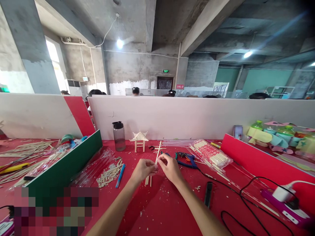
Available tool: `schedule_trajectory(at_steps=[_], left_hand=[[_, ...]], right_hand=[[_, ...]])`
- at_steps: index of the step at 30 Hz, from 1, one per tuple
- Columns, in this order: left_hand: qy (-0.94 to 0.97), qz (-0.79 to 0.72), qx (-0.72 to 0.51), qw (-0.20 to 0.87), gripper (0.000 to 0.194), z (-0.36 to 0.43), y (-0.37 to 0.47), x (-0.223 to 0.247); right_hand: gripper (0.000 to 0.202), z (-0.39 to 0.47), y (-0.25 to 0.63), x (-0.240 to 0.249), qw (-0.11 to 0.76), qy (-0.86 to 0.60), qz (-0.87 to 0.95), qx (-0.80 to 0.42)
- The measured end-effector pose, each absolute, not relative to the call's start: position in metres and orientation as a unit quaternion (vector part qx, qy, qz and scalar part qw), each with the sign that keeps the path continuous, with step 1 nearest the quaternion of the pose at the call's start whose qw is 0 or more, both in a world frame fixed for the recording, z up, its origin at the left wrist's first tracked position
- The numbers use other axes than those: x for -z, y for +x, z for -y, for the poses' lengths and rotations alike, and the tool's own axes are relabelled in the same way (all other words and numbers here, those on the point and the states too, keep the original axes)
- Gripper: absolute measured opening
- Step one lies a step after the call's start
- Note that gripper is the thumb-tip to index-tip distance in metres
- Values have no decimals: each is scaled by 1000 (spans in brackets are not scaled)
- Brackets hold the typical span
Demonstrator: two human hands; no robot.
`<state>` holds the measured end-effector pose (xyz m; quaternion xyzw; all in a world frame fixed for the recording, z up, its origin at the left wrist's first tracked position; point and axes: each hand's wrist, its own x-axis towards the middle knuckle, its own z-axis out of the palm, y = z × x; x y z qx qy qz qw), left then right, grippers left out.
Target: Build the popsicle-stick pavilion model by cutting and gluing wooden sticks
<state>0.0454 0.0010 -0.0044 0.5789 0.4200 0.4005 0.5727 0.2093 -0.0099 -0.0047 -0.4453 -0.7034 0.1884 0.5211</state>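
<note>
Both hands meet above the red tabletop at a thin wooden stick (pixel 159 150), which points up and slightly right. My left hand (pixel 143 168) is closed, with its fingertips pinched at the stick's lower end. From the other side, my right hand (pixel 169 166) pinches the same stick a little higher. Beneath them, a few more wooden sticks (pixel 147 181) lie on the table, partly hidden by the left hand. A small pavilion model (pixel 140 141) made of sticks, with a peaked roof, stands behind the hands.
A water bottle (pixel 119 137) stands near the white partition (pixel 152 118). Left lie cut stick pieces (pixel 110 173) and a blue pen (pixel 120 176). Right are a glue gun (pixel 186 159), bagged sticks (pixel 211 154), a black knife (pixel 208 194), loose cables and a purple power strip (pixel 286 208).
</note>
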Motion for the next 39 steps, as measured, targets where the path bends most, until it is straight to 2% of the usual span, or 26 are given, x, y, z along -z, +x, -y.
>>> schedule_trajectory(at_steps=[8, 14, 20, 25, 31, 39], left_hand=[[596, -425, -371, 572, 36, -2, 45, 5], [574, -410, -394, 589, 39, -1, 44, 3], [544, -402, -432, 598, 41, -2, 38, -3], [548, -397, -417, 606, 41, 1, 40, -1], [547, -402, -396, 619, 42, 5, 43, -3], [544, -397, -376, 637, 49, 8, 44, -7]], right_hand=[[18, 10, 209, 9, 450, -459, 761, -83], [15, 11, 207, 13, 419, -476, 770, -65], [20, 7, 210, 11, 451, -458, 746, -173], [26, 2, 211, 9, 502, -427, 678, -324], [34, 7, 208, 8, 511, -442, 589, -443], [34, 4, 211, 12, 519, -441, 566, -465]])
